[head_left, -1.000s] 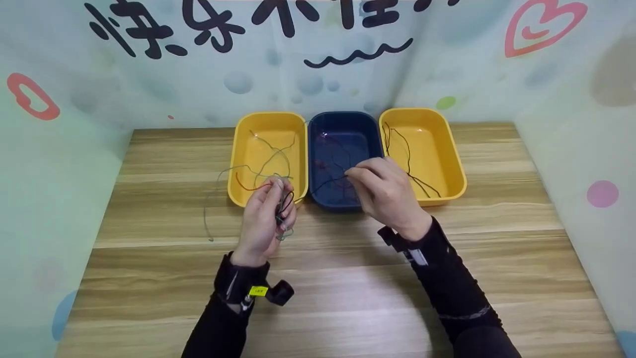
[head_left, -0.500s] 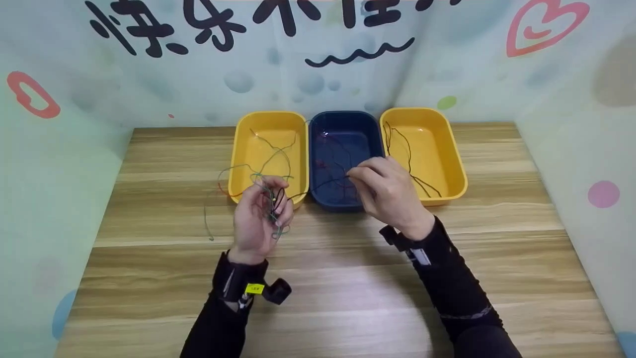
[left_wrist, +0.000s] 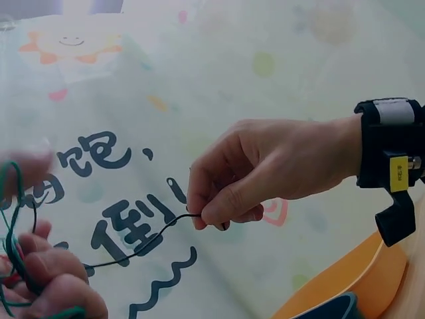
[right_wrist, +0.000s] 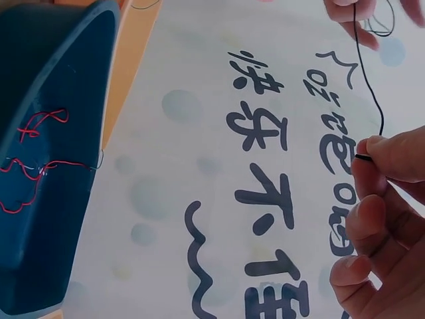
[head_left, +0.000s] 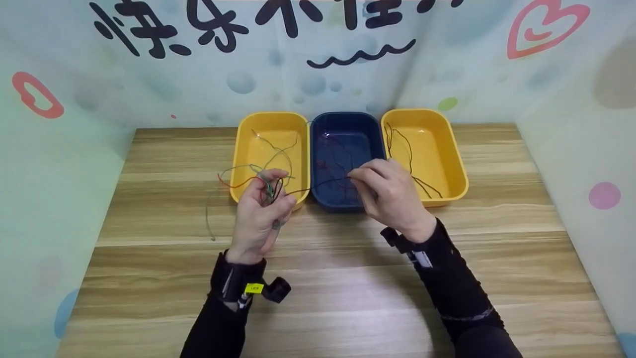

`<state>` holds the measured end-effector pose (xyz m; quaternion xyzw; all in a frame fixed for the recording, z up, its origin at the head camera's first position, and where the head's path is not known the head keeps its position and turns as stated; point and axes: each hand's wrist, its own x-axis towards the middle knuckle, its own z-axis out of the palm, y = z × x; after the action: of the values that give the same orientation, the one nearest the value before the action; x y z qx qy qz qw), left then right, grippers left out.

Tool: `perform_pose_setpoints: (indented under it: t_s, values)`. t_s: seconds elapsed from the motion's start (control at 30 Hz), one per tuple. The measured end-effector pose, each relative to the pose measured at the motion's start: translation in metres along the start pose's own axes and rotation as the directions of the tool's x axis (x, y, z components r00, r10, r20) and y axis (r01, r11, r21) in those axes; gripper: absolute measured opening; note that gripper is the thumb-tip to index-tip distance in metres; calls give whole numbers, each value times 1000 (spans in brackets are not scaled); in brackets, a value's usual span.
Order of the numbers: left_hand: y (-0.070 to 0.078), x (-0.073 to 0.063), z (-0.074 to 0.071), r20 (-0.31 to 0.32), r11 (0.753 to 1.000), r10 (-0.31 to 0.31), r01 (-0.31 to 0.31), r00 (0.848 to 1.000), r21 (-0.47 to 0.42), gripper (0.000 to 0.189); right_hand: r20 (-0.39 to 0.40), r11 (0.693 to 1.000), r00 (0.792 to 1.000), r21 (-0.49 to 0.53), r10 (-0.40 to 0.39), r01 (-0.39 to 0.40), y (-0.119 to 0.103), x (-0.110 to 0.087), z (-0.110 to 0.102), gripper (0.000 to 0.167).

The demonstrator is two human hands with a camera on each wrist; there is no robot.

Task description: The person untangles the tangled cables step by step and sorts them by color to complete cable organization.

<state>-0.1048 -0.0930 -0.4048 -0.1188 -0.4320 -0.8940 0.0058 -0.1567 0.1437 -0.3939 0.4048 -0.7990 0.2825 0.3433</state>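
Note:
My left hand (head_left: pixel 256 221) holds a tangled bundle of thin wires in green, red and black over the front of the left yellow bin (head_left: pixel 240 144). A red wire (head_left: pixel 237 186) and a green wire (head_left: pixel 209 214) trail from it to the left. One black wire (left_wrist: pixel 143 249) stretches from this bundle to my right hand (head_left: pixel 392 199), which pinches its end between thumb and index finger (right_wrist: pixel 398 156). The right hand hovers over the front right of the dark blue bin (head_left: pixel 325 201). Part of the bundle is hidden by the left fingers.
Green wires (head_left: pixel 273 156) lie in the left yellow bin and red wires (right_wrist: pixel 50 166) in the blue one. Black wires (head_left: pixel 411 161) lie in the right yellow bin (head_left: pixel 454 154). The bins stand side by side on a wooden table (head_left: pixel 318 303), before a printed backdrop (head_left: pixel 198 89).
My left hand turned and loosened its fingers, then brought the thumb back over the bundle. The red wire shifted left. My right hand has barely moved, still pinching the black wire.

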Motion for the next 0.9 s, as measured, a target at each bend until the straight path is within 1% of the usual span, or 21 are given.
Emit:
perform_pose_setpoints:
  t_s: [0.03,0.1,0.17,0.23,0.33,0.43,0.63,0.73,0.9]
  values:
    - [0,0,1,-45,999,-9,11,999,45,28,1,1000,1000,0,0,0,-1,0,0,6]
    - [0,1,4,-114,994,-11,24,993,107,18,3,1000,1000,-2,-5,5,-3,0,0,7]
    - [0,2,5,-153,990,4,17,988,140,12,2,1000,1000,-3,-11,11,-6,0,-1,7]
    - [0,2,5,-170,988,30,-3,985,155,14,0,1000,1000,1,-22,22,-8,0,-1,7]
    - [0,4,4,-193,986,67,-36,979,161,17,0,999,999,5,-42,42,-13,1,-2,6]
    - [1,5,2,-228,987,86,-52,970,151,18,4,998,998,8,-63,63,-19,1,-3,5]
    - [4,8,-4,-314,991,71,-32,947,127,20,9,992,992,1,-123,123,-30,2,-3,5]
    - [3,10,-6,-341,990,81,-37,936,133,20,1,986,986,-19,-164,164,-33,2,-3,6]
    - [1,12,-8,-378,991,92,-48,921,125,20,11,977,977,-30,-212,212,-38,1,-3,7]
